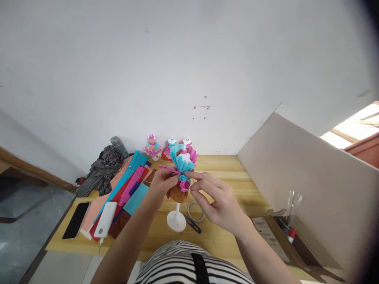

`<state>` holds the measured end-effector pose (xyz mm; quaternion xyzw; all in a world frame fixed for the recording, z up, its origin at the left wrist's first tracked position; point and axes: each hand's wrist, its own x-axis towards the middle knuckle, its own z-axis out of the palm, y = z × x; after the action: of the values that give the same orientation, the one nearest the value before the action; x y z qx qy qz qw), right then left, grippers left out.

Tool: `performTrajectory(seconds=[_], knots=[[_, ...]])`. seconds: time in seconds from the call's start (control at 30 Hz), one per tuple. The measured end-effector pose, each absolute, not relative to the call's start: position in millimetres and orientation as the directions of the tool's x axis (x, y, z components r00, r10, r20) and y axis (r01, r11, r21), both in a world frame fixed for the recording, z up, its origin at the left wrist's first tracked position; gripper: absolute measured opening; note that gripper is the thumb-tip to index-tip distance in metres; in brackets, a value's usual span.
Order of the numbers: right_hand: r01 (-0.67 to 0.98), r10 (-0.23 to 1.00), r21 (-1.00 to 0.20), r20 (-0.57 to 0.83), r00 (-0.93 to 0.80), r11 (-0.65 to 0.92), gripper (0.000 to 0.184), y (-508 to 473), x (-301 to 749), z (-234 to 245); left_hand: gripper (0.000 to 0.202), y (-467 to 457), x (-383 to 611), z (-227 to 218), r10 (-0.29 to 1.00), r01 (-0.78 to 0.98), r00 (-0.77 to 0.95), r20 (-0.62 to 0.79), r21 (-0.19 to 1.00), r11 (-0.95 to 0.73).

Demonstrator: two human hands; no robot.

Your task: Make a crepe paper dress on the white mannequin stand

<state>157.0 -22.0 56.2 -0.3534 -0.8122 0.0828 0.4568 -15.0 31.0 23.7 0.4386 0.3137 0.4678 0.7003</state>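
Note:
A small dress-form mannequin (185, 157) on a white round stand (176, 221) is in front of me, wearing a crepe paper dress (179, 161) of blue, pink and brown. The dress is gathered at the waist. At its left side my left hand (162, 183) is closed, thumb and fingers pinching the gathered paper, with a pink strip sticking out above. On the other side my right hand (216, 195) has its index finger against the waist, while the thumb and another finger pinch what looks like a thin white string beside the pink paper.
Blue-handled thread snips (193, 225) and a coil of white cord (196, 212) lie by the stand. Several small paper-dressed figures (153, 148) stand along the wall. At left are folded crepe paper (137, 197), a power bank (106, 219), a phone (76, 220) and striped cloth (103, 169). A cardboard box (308, 240) sits right.

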Motion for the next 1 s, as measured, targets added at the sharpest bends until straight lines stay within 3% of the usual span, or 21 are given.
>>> performTrajectory(seconds=[0.23,0.5,0.63,0.77,0.87,1.0], knots=[[0.516,0.636,-0.411,0.658,-0.402,0.751,0.015,-20.9,154.2,58.9,0.019,30.6,-12.9,27.7,0.944,-0.373,0.327,-0.043,0.912,0.171],[0.413,0.735,-0.616,0.628,-0.256,0.671,0.014,-23.6,159.4,54.0,0.025,37.1,-18.2,21.6,0.953,-0.465,0.279,-0.119,0.852,0.242],[0.272,0.854,-0.810,0.488,-0.180,0.520,0.012,-17.1,161.3,40.8,0.028,44.3,-27.3,10.7,0.953,-0.524,0.264,-0.150,0.807,0.272],[-0.028,0.956,-0.966,0.257,-0.140,0.256,0.020,1.6,161.7,-0.7,0.028,50.3,-41.1,-0.8,0.952,-0.545,0.240,-0.192,0.785,0.296],[-0.196,0.995,-0.979,-0.042,-0.088,-0.058,0.031,14.5,154.6,-39.6,0.025,51.4,-55.1,-5.5,0.964,-0.572,0.152,-0.220,0.775,0.267],[-0.250,0.986,-0.955,-0.147,-0.073,-0.160,0.036,17.7,138.4,-64.7,0.021,48.7,-75.4,-9.4,0.971,-0.612,0.071,-0.228,0.759,0.223]])
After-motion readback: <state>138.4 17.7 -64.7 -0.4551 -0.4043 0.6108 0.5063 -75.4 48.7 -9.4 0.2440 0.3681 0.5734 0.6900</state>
